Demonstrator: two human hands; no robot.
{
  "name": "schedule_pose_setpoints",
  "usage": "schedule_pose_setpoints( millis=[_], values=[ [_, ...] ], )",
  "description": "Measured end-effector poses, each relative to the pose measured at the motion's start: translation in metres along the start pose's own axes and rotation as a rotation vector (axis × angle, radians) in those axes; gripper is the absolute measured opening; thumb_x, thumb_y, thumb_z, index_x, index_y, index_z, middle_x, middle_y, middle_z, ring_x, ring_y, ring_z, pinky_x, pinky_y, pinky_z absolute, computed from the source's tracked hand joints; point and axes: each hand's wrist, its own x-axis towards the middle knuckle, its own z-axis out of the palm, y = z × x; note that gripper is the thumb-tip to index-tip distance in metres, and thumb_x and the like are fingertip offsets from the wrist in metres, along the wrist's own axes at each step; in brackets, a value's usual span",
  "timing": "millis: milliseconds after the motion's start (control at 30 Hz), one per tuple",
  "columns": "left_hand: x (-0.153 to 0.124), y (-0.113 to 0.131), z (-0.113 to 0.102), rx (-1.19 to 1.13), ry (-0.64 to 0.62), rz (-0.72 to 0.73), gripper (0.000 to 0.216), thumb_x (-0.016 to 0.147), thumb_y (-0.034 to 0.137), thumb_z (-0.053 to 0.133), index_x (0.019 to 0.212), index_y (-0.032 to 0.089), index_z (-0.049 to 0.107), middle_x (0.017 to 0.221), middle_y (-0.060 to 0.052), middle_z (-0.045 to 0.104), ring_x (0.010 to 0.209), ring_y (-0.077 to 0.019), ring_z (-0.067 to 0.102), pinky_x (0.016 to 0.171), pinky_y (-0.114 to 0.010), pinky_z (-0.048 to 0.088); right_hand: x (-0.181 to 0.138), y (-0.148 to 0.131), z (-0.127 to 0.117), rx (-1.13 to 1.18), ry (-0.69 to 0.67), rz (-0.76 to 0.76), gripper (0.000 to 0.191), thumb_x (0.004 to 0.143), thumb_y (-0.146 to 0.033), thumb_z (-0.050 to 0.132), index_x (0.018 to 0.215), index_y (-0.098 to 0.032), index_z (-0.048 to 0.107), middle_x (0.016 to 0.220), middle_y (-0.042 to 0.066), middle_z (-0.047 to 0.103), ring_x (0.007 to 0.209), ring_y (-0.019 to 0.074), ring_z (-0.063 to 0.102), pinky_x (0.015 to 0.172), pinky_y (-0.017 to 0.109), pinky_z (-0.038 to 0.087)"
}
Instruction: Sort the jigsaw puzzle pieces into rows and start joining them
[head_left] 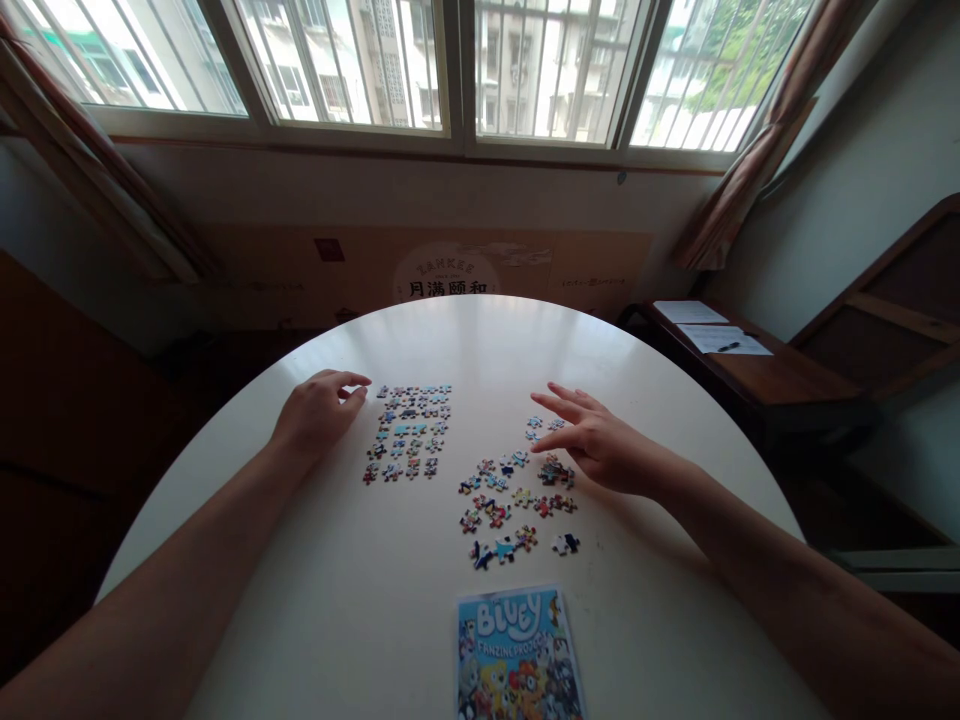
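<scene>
On the white round table [322, 600] lie many small jigsaw puzzle pieces. To the left, pieces stand in a grid of rows [409, 430]. Right of centre is a looser scatter of jigsaw pieces [495, 510]. My left hand [319, 410] rests beside the grid's upper left corner, fingers bent and thumb near the forefinger; whether a piece is between them is too small to make out. Over the upper right of the scatter hovers my right hand [592, 435], its fingers spread, with a few light blue pieces [534, 428] beneath and beside its fingertips.
A colourful "Bluey Fanzine Project" picture sheet [519, 655] lies at the near edge. Right of the table, a dark wooden chair or bench [795, 375] bears papers [724, 340] and a pen. Behind stand a large printed carton [480, 265] and barred windows.
</scene>
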Motion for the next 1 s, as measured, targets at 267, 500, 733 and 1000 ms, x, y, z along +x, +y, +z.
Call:
schedule_pose_setpoints(
  millis=[267, 500, 733, 1000],
  values=[
    [0.000, -0.001, 0.001, 0.000, 0.010, 0.001, 0.042, 0.084, 0.039, 0.049, 0.107, 0.021, 0.079, 0.113, -0.009, 0.075, 0.086, -0.0241, 0.071, 0.088, -0.035, 0.056, -0.001, 0.003, 0.001, -0.017, 0.099, -0.012, 0.048, 0.094, -0.001, 0.055, 0.111, -0.038, 0.080, 0.168, -0.008, 0.032, 0.160, 0.0291, 0.019, 0.126, 0.066, 0.025],
    [0.000, 0.001, 0.001, 0.000, -0.001, 0.009, 0.041, 0.083, 0.039, 0.050, 0.106, 0.021, 0.079, 0.110, -0.009, 0.075, 0.085, -0.0238, 0.071, 0.088, -0.035, 0.055, 0.001, -0.006, 0.006, -0.035, 0.032, -0.027, 0.043, 0.098, -0.011, 0.059, 0.125, -0.040, 0.074, 0.171, -0.003, 0.027, 0.161, 0.0324, 0.016, 0.125, 0.070, 0.021],
    [0.000, 0.001, 0.000, 0.002, -0.015, 0.001, 0.043, 0.083, 0.040, 0.049, 0.108, 0.021, 0.079, 0.111, -0.010, 0.075, 0.086, -0.0245, 0.071, 0.087, -0.036, 0.056, 0.012, -0.006, 0.023, -0.094, 0.043, 0.095, 0.041, 0.099, -0.023, 0.063, 0.135, -0.040, 0.068, 0.172, -0.003, 0.023, 0.160, 0.0397, 0.013, 0.126, 0.073, 0.009],
    [-0.001, 0.002, -0.002, 0.004, -0.017, -0.015, 0.042, 0.083, 0.040, 0.050, 0.107, 0.022, 0.079, 0.109, -0.009, 0.075, 0.087, -0.0254, 0.072, 0.087, -0.036, 0.056, 0.002, -0.001, 0.007, -0.006, 0.190, 0.108, 0.036, 0.110, -0.041, 0.042, 0.127, -0.038, 0.074, 0.171, -0.009, 0.025, 0.162, 0.0329, 0.009, 0.127, 0.069, 0.015]
  ],
)
